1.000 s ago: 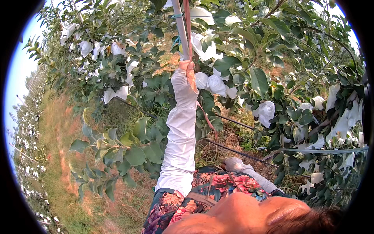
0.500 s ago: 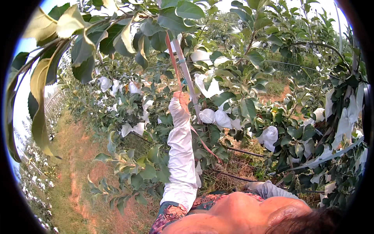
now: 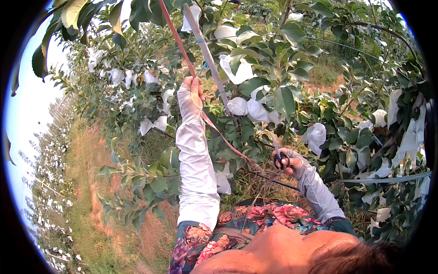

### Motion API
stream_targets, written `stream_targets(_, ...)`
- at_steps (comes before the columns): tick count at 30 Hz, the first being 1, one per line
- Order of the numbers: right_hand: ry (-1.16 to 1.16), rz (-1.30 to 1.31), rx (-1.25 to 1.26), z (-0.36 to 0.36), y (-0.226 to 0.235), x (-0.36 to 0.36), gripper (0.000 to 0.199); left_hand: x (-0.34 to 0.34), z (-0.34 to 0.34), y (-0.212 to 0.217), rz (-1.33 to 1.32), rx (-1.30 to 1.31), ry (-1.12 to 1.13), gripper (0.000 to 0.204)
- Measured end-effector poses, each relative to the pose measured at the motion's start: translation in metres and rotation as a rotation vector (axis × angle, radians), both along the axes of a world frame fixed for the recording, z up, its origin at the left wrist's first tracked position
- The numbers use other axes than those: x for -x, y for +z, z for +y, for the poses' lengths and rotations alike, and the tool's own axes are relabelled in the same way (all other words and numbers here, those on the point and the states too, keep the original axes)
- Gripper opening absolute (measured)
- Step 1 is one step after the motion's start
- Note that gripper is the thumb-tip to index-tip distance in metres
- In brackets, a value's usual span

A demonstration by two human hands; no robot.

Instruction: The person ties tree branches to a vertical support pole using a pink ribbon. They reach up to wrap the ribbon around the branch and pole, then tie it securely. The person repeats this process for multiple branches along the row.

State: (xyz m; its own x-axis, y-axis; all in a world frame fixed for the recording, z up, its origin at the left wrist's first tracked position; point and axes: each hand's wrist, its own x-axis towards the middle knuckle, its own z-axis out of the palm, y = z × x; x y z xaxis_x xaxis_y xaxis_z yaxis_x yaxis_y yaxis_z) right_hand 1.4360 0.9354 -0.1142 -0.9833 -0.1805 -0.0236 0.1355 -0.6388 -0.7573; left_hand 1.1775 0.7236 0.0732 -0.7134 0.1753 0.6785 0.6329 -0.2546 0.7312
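Note:
My left hand (image 3: 191,92), in a pale sleeve reaching over the palm, is closed on a flat pinkish-red ribbon (image 3: 181,43). The ribbon rises taut from my fingers past the leaves, and its lower length slants down to the right toward my body. Just right of that hand stands a slender grey post (image 3: 207,57) with a bit of blue tie on it. Lower right, my right hand (image 3: 294,163) grips small scissors (image 3: 280,157) by their dark handles, blades pointing up. Thin brownish strands (image 3: 262,182) hang beside the scissors.
White-bagged fruits (image 3: 255,111) hang among the leaves, with another bag (image 3: 315,137) further right. A wire (image 3: 351,50) crosses behind the post. A dark hose (image 3: 283,184) runs low. Leafy shoots (image 3: 150,176) stand left of my left forearm, beside a grassy lane (image 3: 93,182).
My left hand has shifted slightly up and left, still holding the ribbon, which now looks tauter. My right hand has come up into view with the scissors.

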Motion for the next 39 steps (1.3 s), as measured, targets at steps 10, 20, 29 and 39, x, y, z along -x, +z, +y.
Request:
stream_targets(10,0.248,0.223,0.205,-0.066,0.065,0.069,0.056,-0.007,-0.003,-0.007,-0.107,0.120,-0.266,0.021)
stream_targets(20,0.384,-0.019,0.331,-0.105,0.049,0.074,0.054,-0.016,0.004,-0.015,-0.149,-0.025,-0.360,0.019)
stream_targets(29,0.105,-0.131,0.244,-0.104,0.033,0.083,0.047,-0.023,0.003,-0.017,-0.130,-0.088,-0.278,0.019)
stream_targets(39,-0.015,-0.133,0.160,-0.099,0.020,0.094,0.042,-0.021,0.003,-0.028,-0.083,-0.110,-0.110,0.019)
